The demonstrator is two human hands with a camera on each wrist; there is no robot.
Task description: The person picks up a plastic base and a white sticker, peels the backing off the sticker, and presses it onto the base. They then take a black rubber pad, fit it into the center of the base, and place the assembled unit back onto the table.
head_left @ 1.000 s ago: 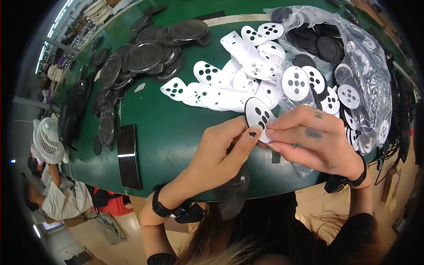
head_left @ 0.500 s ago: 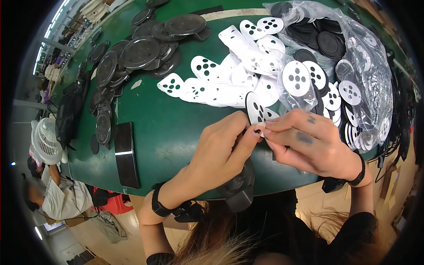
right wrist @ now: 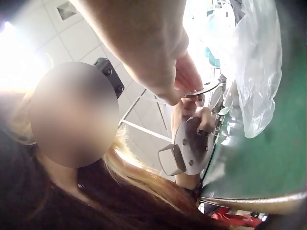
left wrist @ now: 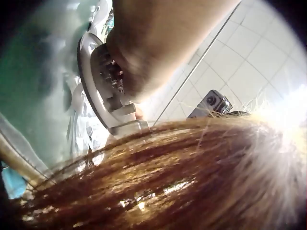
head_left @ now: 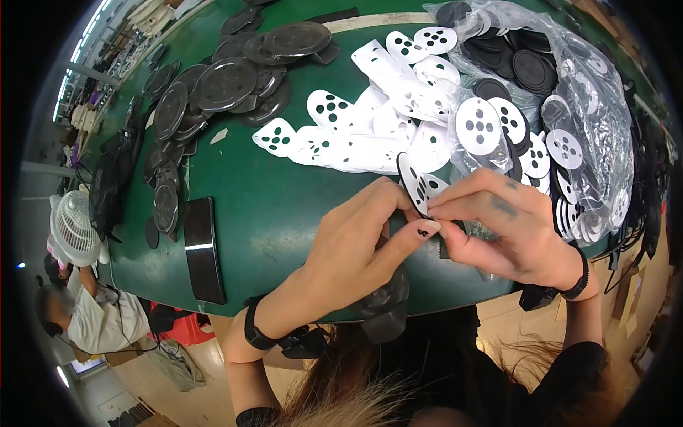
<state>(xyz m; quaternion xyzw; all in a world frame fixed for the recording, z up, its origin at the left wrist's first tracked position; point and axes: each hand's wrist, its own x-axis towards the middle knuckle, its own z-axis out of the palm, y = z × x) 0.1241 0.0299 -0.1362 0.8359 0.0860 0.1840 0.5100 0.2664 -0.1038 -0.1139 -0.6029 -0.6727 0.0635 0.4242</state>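
Note:
Both hands meet near the front of the green table [head_left: 270, 235]. My right hand [head_left: 509, 224] pinches the lower edge of a thin round pad [head_left: 411, 181], white-faced with black oval holes and a dark rim, standing tilted. Close by are my left hand's thumb and index finger, the thumb just below the pad's edge. The left hand's lower fingers, mostly hidden in the head view, hold a dark round plastic plate [head_left: 384, 302] with a square block on it. The right wrist view shows this plate [right wrist: 194, 148] with small holes and fingers over its face.
White perforated sheets [head_left: 356, 146] lie beyond the hands. A clear plastic bag [head_left: 569, 92] at the right holds more pads. Dark round plates [head_left: 228, 85] are heaped at the left, with a black phone [head_left: 205, 249] nearer. Behind it stand a white fan [head_left: 75, 224] and another person [head_left: 107, 320].
The pad has turned more edge-on and shifted slightly. My left thumb has moved down and right along its lower edge. The dark plate under the left hand shows more of its block than a second ago.

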